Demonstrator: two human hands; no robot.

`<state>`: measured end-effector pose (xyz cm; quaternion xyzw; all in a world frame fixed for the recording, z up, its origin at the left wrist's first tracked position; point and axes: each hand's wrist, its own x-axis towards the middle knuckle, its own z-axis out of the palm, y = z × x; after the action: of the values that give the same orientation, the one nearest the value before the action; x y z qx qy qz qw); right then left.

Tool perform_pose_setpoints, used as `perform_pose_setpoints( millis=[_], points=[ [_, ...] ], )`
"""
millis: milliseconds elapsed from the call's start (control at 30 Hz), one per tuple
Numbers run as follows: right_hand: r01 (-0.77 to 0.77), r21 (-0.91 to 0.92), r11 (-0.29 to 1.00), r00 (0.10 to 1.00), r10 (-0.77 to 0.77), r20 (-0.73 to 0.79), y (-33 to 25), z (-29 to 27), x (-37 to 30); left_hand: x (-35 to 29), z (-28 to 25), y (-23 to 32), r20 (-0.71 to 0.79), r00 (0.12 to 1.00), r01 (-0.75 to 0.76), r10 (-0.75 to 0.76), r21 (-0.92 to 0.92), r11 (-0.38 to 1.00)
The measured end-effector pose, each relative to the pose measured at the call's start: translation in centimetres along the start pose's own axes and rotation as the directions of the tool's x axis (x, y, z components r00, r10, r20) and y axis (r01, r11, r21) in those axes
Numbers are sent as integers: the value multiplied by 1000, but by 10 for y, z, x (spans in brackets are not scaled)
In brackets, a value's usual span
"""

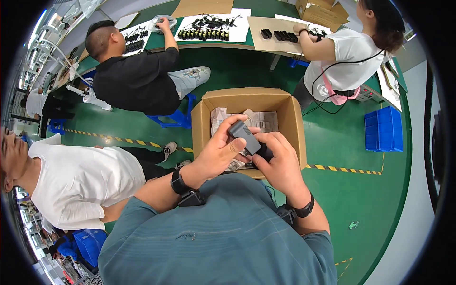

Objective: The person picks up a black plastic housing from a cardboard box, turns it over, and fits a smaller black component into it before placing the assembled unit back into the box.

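Note:
A dark grey rectangular block point(245, 137), like a power adapter with rounded edges, is held above an open cardboard box. My left hand point(219, 151) is closed round it, thumb on the near side and fingers along the far side. My right hand point(279, 159) is closed at the block's right end, gripping a black piece point(266, 152) that the fingers mostly hide; its kind cannot be made out. Below both hands, the cardboard box point(296, 124) has printed paper packets point(265, 120) inside.
A co-worker in black point(137, 80) sits at a green bench holding a clear bag point(163, 23). Black adapters point(204, 34) with cables lie on white sheets. Another person in white point(346, 61) works at the right. A person point(85, 180) is close on my left. A blue crate point(384, 129) stands right.

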<state>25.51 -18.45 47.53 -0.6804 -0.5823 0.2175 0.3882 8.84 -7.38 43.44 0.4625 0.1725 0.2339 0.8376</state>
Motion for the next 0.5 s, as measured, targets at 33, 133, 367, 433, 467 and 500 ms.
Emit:
perform_pose_setpoints(
  millis=[33,133,367,433,467,500],
  points=[
    [-7,-6,1000,1000,7,2,1,-1,-1,1,1,-2,0,1000,6,-6,-2,1000],
    [-12,-4,1000,1000,12,-1,5,-4,-3,3,3,-4,7,1000,15,-15,2,1000],
    [23,73,997,1000,-22,-21,29,-10,-1,17,1,-9,-94,996,-7,-8,-158,987],
    [-116,258,959,993,103,63,35,-12,-2,22,-16,-10,-101,995,-5,-26,-293,956],
    [-188,342,921,981,157,116,38,-13,-3,21,-21,-10,-106,994,-6,-35,-358,934],
    [-186,345,920,981,152,121,41,-13,-5,21,-22,-7,-112,993,-9,-33,-356,934]
  ],
)
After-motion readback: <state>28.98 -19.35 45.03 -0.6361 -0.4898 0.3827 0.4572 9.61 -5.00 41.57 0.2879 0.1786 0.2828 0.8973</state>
